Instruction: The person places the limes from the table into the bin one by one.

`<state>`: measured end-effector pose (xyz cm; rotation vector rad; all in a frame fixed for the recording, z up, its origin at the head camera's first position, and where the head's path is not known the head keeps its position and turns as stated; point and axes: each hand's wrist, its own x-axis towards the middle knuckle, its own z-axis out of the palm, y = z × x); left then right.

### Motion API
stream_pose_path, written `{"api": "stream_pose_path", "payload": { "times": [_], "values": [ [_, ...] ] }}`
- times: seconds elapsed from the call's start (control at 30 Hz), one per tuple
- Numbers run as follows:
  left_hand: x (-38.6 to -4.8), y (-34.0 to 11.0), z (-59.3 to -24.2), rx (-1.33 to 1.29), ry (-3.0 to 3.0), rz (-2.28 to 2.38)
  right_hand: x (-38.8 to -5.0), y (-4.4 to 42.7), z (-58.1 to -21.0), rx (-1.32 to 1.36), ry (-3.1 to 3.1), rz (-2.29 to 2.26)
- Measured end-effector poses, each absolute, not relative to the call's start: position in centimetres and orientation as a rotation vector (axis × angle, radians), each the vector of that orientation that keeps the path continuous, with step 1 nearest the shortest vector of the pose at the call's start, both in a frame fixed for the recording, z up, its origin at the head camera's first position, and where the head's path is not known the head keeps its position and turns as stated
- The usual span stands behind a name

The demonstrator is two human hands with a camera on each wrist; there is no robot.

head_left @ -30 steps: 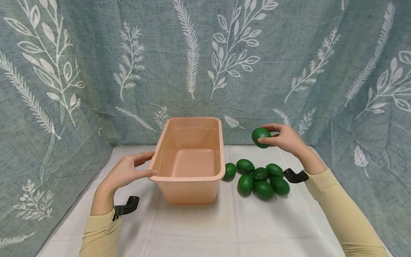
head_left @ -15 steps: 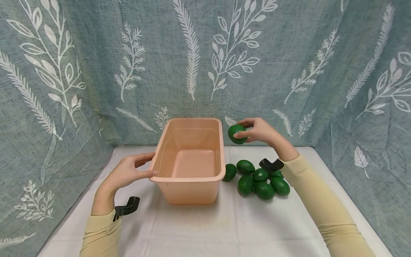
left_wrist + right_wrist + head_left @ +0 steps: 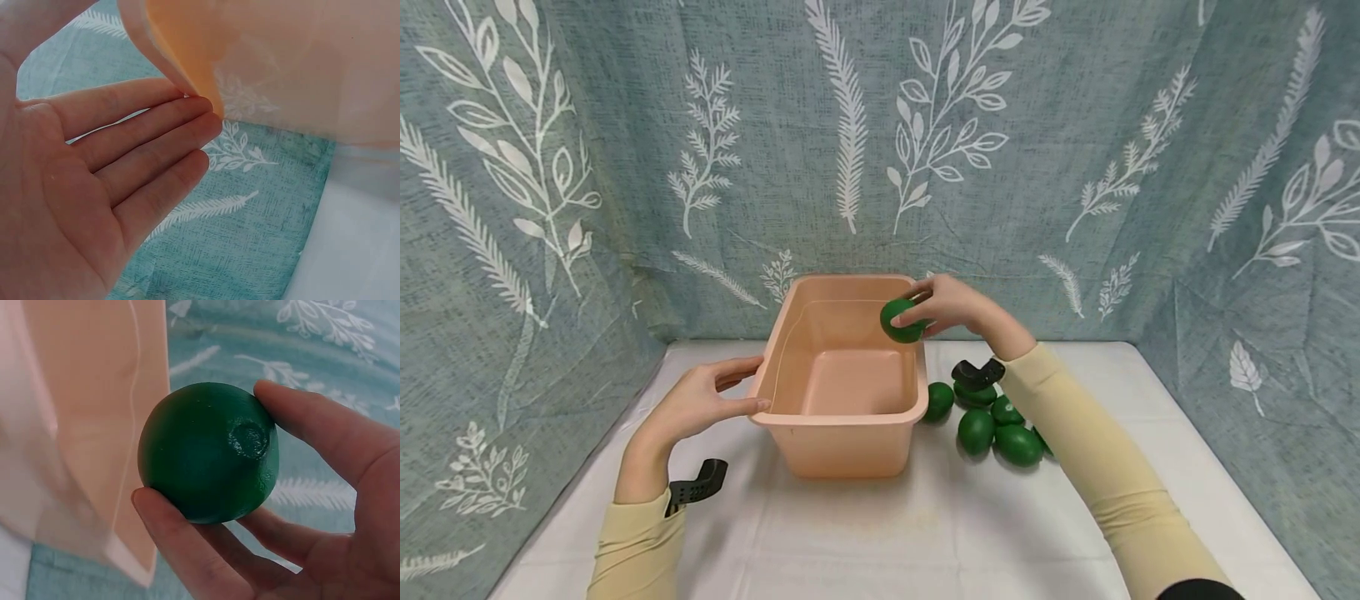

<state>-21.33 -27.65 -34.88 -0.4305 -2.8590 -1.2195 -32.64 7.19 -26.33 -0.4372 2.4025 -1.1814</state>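
Note:
A peach-coloured plastic bin (image 3: 842, 446) stands on the white cloth, its inside bare. My left hand (image 3: 696, 402) is at its left side, thumb and fingertips touching the rim; the left wrist view shows straight fingers (image 3: 156, 140) against the edge. Between thumb and fingers, my right hand (image 3: 958, 307) grips a smooth dark green avocado (image 3: 901, 322) over the bin's right rim. In the right wrist view the avocado (image 3: 200, 456) has its round stem scar showing, with the bin wall (image 3: 94, 394) close to its left.
Several more avocados (image 3: 976, 432) lie grouped right of the bin, some partly hidden by the right forearm (image 3: 1075, 442). One avocado (image 3: 938, 402) sits beside the bin's right wall. A leaf-patterned blue-green curtain (image 3: 760, 150) encloses the back and sides of the table (image 3: 850, 542).
My right hand has carried the avocado leftward, from above the group to over the bin's right rim. The left hand and the bin have stayed in place.

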Motion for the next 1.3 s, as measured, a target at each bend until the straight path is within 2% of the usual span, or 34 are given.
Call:
{"api": "stream_pose_path", "payload": {
  "times": [0.4, 0.73, 1.0, 1.3],
  "values": [
    [-21.4, -27.7, -34.7, -0.434, -2.863, -1.220, -33.7, 3.3, -26.9, -0.429, 2.327, -1.117],
    [-21.4, -27.6, -34.9, -0.431, -2.861, -1.233, -34.1, 2.1, -28.8, -0.464, 2.319, -1.125],
    [-21.5, -27.6, -34.9, -0.427, -2.864, -1.242, -34.2, 3.4, -28.8, -0.453, 2.241, -1.247],
    [-21.4, -27.6, -34.7, -0.413, -2.860, -1.251, -32.9, 7.4, -27.9, -0.511, 2.298, -1.334]
  ]
}}
